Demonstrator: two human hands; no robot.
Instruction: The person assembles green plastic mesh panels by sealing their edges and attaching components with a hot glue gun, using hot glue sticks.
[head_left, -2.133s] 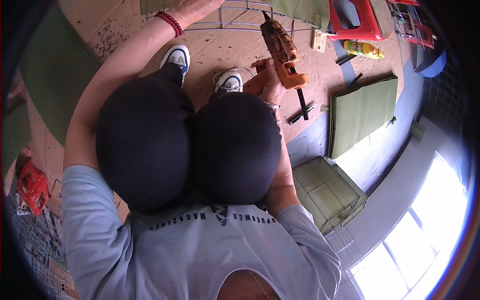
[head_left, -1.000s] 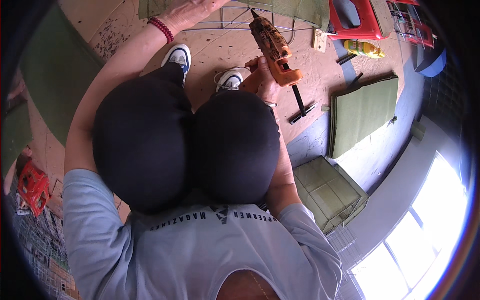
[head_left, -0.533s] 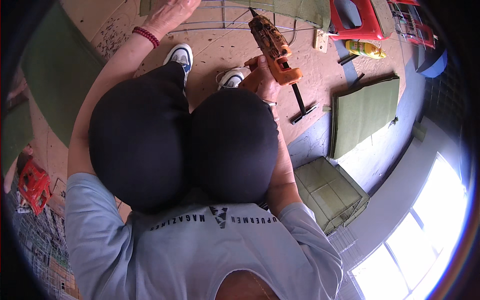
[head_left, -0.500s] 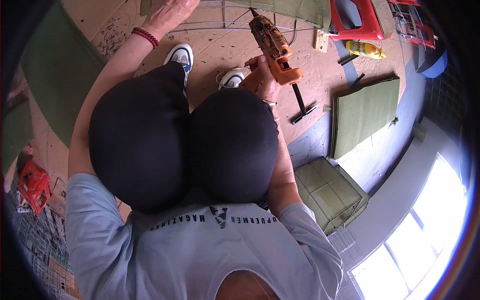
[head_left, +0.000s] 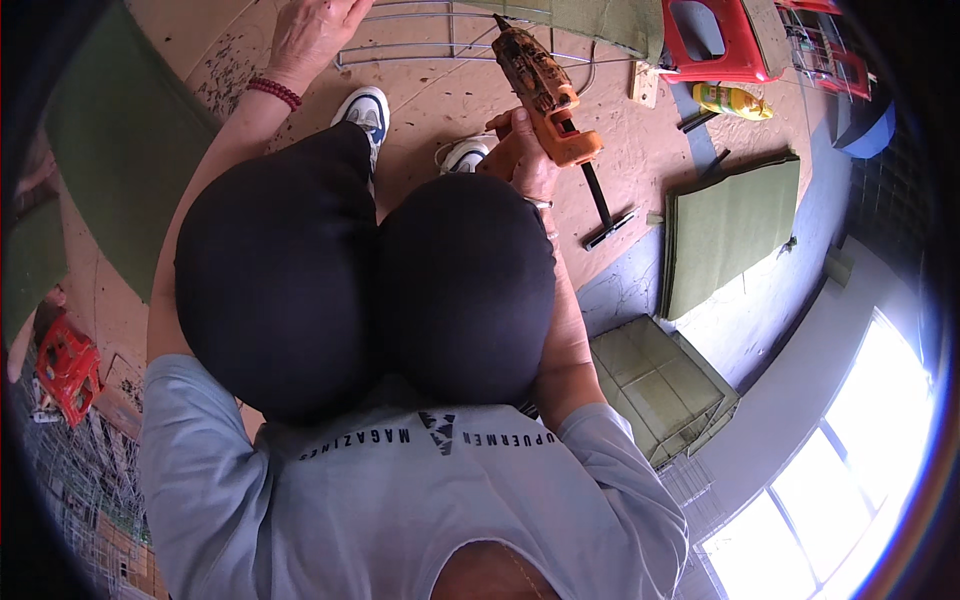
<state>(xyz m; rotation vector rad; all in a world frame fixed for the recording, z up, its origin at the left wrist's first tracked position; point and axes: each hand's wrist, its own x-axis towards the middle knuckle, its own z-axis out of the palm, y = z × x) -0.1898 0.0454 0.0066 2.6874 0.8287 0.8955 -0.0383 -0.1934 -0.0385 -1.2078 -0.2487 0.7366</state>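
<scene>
Right hand (head_left: pixel 525 160) wrapped tight round glue gun (head_left: pixel 540 85), nozzle at wire frame (head_left: pixel 450 50) on floor. Left hand (head_left: pixel 310 30) flat, steadying frame. Gluing seemingly midway; green panels (head_left: pixel 725 230) wait.

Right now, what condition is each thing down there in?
Glue gun: held in the right hand, nozzle at the wire rack.
Wire rack: flat on the floor, under the left hand.
Yellow bottle: lying on its side.
Green fabric panel: flat on the floor.
</scene>
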